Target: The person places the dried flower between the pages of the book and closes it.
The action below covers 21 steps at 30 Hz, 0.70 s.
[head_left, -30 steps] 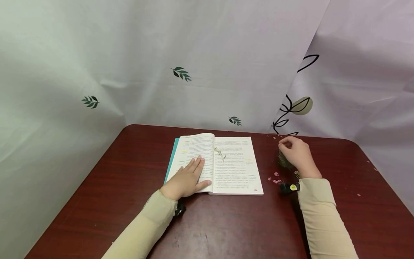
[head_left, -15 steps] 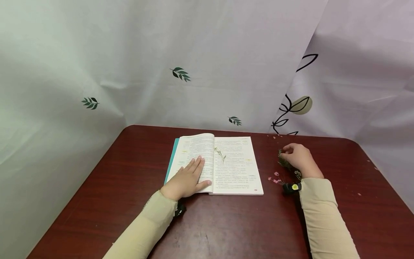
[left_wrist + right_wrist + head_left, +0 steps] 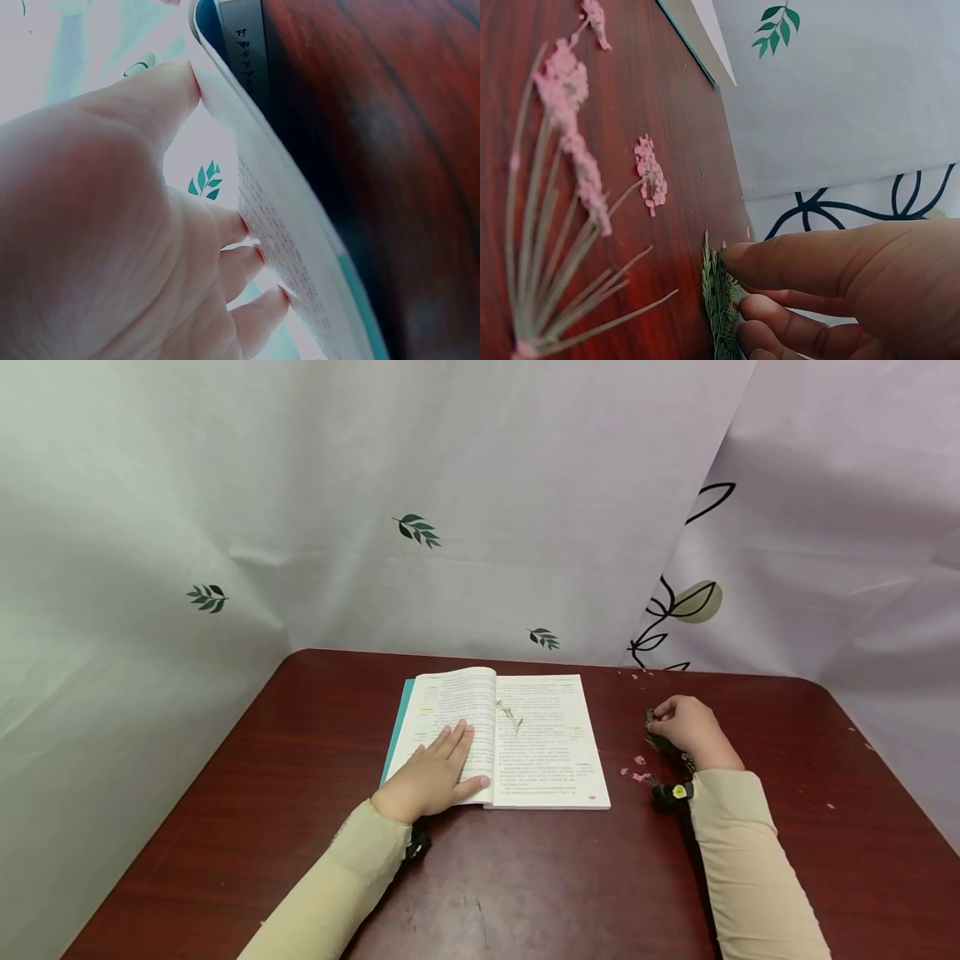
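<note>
My left hand (image 3: 431, 777) lies flat on the left page of an open book (image 3: 551, 760), fingers spread and thumb near the fold. From the left wrist view, the fingertips (image 3: 276, 300) press the page. A thin dried sprig with small pale blooms (image 3: 512, 717) lies on the right page near the fold. Over to the right, my right hand (image 3: 693, 728) pinches a green fern sprig (image 3: 718, 307) at the table, its thumb against the leaflets. Beside that hand lies a pink flower cluster (image 3: 568, 86) on many thin stems; part of its stems is hidden in the head view.
The dark red wooden table (image 3: 555, 877) carries all of this. Small pale bits (image 3: 636, 677) are scattered near its back edge. A small whitish flower sprig (image 3: 687, 762) shows partly beneath the right wrist. A white leaf-printed curtain (image 3: 480, 527) hangs behind and beside the table.
My right hand has come down slightly towards the table, its fingers now at the fern sprig. The left hand stays on the page, and the book has not moved.
</note>
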Tool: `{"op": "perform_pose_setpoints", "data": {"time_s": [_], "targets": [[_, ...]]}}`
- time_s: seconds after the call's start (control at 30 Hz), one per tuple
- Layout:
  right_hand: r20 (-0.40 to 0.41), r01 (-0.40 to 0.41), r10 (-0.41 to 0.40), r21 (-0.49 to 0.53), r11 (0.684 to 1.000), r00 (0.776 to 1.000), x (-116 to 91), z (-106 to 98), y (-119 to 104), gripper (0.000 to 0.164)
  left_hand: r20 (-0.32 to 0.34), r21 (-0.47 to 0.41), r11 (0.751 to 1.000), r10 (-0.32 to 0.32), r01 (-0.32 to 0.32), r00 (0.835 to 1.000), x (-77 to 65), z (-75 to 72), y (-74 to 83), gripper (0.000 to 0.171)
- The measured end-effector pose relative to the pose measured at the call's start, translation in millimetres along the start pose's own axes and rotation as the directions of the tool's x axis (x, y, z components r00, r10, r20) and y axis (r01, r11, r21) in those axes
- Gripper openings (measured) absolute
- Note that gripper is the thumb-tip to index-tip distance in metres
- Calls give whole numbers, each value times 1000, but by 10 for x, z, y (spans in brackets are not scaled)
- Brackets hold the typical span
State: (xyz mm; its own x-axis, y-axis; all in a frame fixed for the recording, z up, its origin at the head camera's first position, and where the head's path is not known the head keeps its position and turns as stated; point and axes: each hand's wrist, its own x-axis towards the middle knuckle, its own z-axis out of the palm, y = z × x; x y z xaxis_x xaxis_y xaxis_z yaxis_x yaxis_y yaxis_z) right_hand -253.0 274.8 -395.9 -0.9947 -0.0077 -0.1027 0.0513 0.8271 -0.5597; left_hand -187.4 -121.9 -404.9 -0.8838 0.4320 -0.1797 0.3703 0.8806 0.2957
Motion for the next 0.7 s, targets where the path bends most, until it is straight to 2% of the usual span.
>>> {"op": "perform_pose_setpoints", "data": {"time_s": [0.37, 0.7], "targets": [[29, -21, 20, 31, 999, 999, -2, -10, 15, 20, -5, -3, 1000, 11, -11, 1000, 5, -9, 1, 83], [-7, 34, -34, 36, 999, 999, -10, -13, 33, 16, -3, -1, 1000, 7, -7, 1000, -7, -18, 8, 82]]}}
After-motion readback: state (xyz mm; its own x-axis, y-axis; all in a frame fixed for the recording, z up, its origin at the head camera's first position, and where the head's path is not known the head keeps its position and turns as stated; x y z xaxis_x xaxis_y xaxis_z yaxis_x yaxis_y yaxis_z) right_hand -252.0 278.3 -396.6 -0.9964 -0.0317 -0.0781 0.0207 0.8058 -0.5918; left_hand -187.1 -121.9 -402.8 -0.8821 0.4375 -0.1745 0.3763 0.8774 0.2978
